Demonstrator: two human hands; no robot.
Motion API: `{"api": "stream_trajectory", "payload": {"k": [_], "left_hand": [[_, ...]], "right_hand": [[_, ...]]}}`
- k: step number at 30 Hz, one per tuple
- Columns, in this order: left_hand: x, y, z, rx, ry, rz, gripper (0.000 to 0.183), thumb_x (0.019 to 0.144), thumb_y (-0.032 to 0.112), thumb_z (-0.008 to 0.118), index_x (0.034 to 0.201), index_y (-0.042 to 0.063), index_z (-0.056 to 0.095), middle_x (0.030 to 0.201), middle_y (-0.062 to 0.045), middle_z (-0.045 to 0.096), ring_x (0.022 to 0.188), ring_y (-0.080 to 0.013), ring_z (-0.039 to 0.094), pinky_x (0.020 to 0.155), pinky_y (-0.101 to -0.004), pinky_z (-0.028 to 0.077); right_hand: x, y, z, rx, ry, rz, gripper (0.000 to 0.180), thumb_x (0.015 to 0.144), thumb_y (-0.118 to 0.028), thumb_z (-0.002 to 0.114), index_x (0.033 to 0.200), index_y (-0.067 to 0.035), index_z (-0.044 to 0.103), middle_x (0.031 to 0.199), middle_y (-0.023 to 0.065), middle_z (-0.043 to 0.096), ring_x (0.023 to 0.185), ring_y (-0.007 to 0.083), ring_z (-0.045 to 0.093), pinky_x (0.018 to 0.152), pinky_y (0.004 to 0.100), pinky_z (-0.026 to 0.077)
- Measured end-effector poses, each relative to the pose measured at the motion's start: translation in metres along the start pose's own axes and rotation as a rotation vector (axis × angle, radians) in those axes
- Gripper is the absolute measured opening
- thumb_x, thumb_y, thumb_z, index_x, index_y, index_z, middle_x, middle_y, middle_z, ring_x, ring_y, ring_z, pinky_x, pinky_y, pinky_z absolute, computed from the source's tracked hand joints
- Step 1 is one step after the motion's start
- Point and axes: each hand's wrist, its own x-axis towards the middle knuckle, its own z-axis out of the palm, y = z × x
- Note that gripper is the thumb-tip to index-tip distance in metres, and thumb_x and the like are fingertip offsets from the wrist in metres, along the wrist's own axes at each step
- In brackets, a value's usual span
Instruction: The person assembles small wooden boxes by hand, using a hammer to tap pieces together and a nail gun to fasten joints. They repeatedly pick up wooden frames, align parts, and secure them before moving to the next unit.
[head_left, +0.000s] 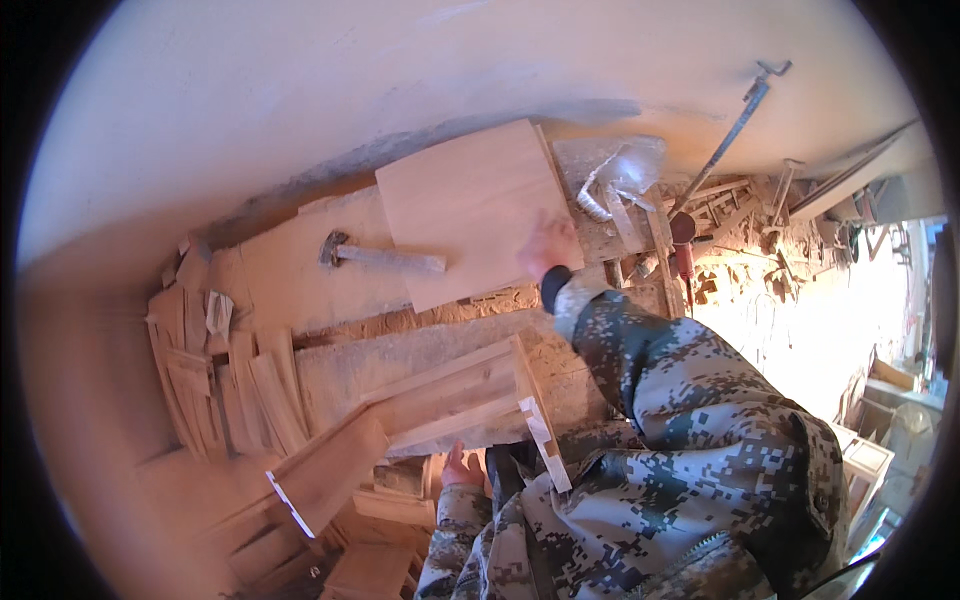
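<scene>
My right hand (550, 244), blurred, is at the right edge of a flat wooden panel (472, 210); whether its fingers grip the edge is unclear. A hammer (390, 257) with a wooden handle lies left of the panel, its handle end overlapping the panel. Nearer my body a partly assembled wooden box frame (450, 386) rests tilted on the workbench (337, 367). Cut joints show on the end of its right board (544, 442). My left hand (463, 469) is low beside the frame's near side, its fingers pointing up; its grip cannot be made out.
Wood offcuts (262, 397) crowd the bench's left end. Right of the panel lies a clear plastic bag (634, 172). A metal bar clamp (724, 139) leans on the wall, near a red-handled tool (684, 251). More wooden pieces (371, 570) lie below.
</scene>
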Motion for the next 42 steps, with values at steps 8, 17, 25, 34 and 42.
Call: {"api": "stream_trajectory", "payload": {"k": [8, 17, 25, 34, 42], "left_hand": [[0.016, 0.022, 0.0, -0.109, -0.104, -0.104, 0.057, 0.09, 0.023, 0.066, 0.142, 0.0, 0.058, 0.125, -0.024, 0.071, 0.109, -0.0385, 0.072, 0.095, -0.047, 0.057], [0.203, 0.06, -0.021, -0.609, 0.323, -0.041, 0.051, 0.094, 0.022, 0.07, 0.136, -0.007, 0.061, 0.124, -0.026, 0.071, 0.116, -0.0421, 0.069, 0.1, -0.0443, 0.054], [0.319, 0.097, -0.035, -0.299, 0.186, -0.102, 0.032, 0.085, 0.019, 0.069, 0.113, 0.004, 0.075, 0.103, -0.026, 0.073, 0.095, -0.0437, 0.07, 0.083, -0.0482, 0.055], [0.218, 0.203, -0.221, 0.009, 0.545, 0.374, 0.021, 0.084, 0.011, 0.071, 0.102, 0.004, 0.079, 0.098, -0.02, 0.074, 0.088, -0.0352, 0.072, 0.079, -0.0433, 0.056], [0.209, 0.275, -0.36, -0.827, 0.309, 0.673, 0.024, 0.084, -0.006, 0.076, 0.107, -0.002, 0.074, 0.095, -0.004, 0.072, 0.082, -0.012, 0.064, 0.077, -0.0278, 0.056]], "right_hand": [[-0.063, 0.036, -0.002, 0.006, -0.138, -0.235, 0.084, 0.083, -0.023, 0.068, 0.156, 0.004, 0.035, 0.159, 0.0332, 0.037, 0.153, 0.0488, 0.025, 0.126, 0.0574, 0.019], [-0.033, 0.074, -0.022, 0.122, -0.107, -0.073, 0.079, 0.08, -0.019, 0.068, 0.151, 0.003, 0.04, 0.153, 0.0286, 0.044, 0.149, 0.0483, 0.031, 0.125, 0.0558, 0.021], [-0.064, 0.065, -0.026, 0.274, -0.096, -0.008, 0.076, 0.077, -0.011, 0.067, 0.148, 0.002, 0.047, 0.146, 0.0274, 0.052, 0.146, 0.0437, 0.039, 0.123, 0.0504, 0.028], [-0.065, 0.076, -0.207, 0.544, 0.279, -0.518, 0.029, 0.077, 0.003, 0.07, 0.105, -0.005, 0.074, 0.1, 0.0162, 0.068, 0.092, 0.0333, 0.067, 0.083, 0.042, 0.054], [-0.012, 0.021, -0.416, 0.805, 0.21, -0.768, 0.018, 0.087, -0.012, 0.081, 0.098, 0.0, 0.072, 0.083, -0.0002, 0.069, 0.072, 0.0077, 0.059, 0.066, 0.0279, 0.048]]}}
